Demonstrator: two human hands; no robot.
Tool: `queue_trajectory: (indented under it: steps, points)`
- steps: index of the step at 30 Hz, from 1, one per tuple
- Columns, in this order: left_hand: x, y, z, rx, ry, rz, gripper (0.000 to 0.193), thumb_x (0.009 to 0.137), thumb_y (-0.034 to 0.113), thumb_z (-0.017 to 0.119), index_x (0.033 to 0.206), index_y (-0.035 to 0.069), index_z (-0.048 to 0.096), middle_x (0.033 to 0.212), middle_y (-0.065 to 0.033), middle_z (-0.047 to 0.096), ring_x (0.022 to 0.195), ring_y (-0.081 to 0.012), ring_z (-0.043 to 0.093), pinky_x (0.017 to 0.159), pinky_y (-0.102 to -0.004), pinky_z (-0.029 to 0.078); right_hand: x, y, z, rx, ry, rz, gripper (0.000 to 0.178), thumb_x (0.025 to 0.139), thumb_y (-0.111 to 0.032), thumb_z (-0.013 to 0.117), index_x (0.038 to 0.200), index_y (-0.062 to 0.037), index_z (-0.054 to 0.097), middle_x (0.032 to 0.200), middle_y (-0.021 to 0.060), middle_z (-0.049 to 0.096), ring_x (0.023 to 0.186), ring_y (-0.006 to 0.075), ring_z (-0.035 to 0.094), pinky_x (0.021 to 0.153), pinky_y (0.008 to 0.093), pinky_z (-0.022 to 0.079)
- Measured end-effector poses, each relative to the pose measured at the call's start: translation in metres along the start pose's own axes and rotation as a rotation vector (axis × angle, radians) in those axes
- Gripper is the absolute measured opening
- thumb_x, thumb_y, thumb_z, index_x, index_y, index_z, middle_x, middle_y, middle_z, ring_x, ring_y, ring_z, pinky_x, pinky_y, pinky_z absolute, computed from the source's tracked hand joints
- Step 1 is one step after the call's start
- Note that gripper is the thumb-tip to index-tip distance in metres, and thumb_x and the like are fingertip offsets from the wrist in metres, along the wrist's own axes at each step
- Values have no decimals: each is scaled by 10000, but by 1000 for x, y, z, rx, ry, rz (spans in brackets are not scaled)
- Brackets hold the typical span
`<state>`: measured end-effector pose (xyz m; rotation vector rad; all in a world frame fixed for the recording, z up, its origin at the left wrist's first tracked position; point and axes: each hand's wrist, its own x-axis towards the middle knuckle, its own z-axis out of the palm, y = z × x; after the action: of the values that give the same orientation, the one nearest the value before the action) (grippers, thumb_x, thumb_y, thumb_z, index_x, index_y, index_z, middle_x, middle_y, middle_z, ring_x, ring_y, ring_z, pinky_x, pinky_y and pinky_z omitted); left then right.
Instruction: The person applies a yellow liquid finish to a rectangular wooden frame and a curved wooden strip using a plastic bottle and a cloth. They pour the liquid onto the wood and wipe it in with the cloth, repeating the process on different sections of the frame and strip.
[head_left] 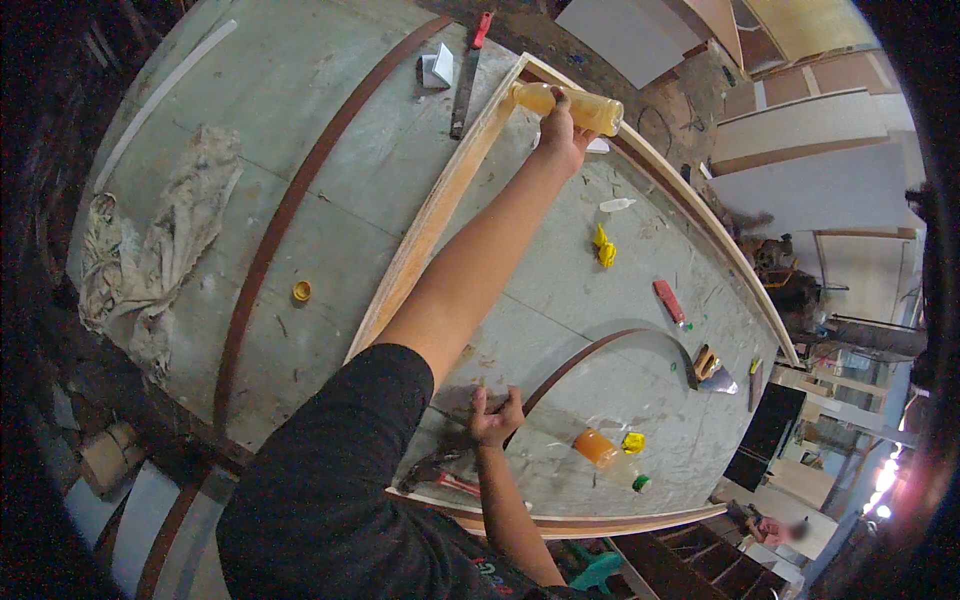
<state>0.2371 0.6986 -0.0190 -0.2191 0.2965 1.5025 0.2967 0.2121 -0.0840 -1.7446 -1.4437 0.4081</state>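
My left hand (567,133) reaches far out and is wrapped round a clear plastic bottle (590,112) of pale yellow liquid. The bottle lies nearly level, its narrow end at the corner of a pale wooden frame (425,225). Nearer my body, my right hand (495,415) is raised with thumb and fingers apart and half bent. A thin brown strip (570,365) curves away right beside its fingers; whether the hand touches it is hard to see. A hammer (430,473) and a red-handled tool (458,484) lie near that wrist.
Inside the frame lie a bottle of orange liquid (595,448), yellow crumpled pieces (605,246), a red-handled cutter (668,298), a scraper (715,378) and a small white tube (617,205). Left of it are a grey cloth (190,215), a yellow cap (302,291) and a red-handled saw (466,90).
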Motion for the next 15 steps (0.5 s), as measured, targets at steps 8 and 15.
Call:
queue_trajectory:
  steps: [8, 15]
  points:
    - [23, -1, 9, -19, 32, 2, 488, 1049, 489, 496, 1353, 110, 459, 1284, -107, 588, 1191, -286, 612, 984, -484, 542, -1, 1, 1, 9, -17, 14, 410, 807, -283, 807, 985, 40, 627, 666, 117, 573, 526, 256, 552, 509, 354, 430]
    - [-9, -4, -13, 56, 163, 12, 515, 1031, 452, 561, 1389, 99, 446, 1291, -100, 587, 1179, -291, 615, 989, -495, 536, 7, -14, -6, -74, -48, -20, 361, 866, -263, 757, 961, 54, 614, 740, 137, 655, 649, 238, 639, 622, 337, 503]
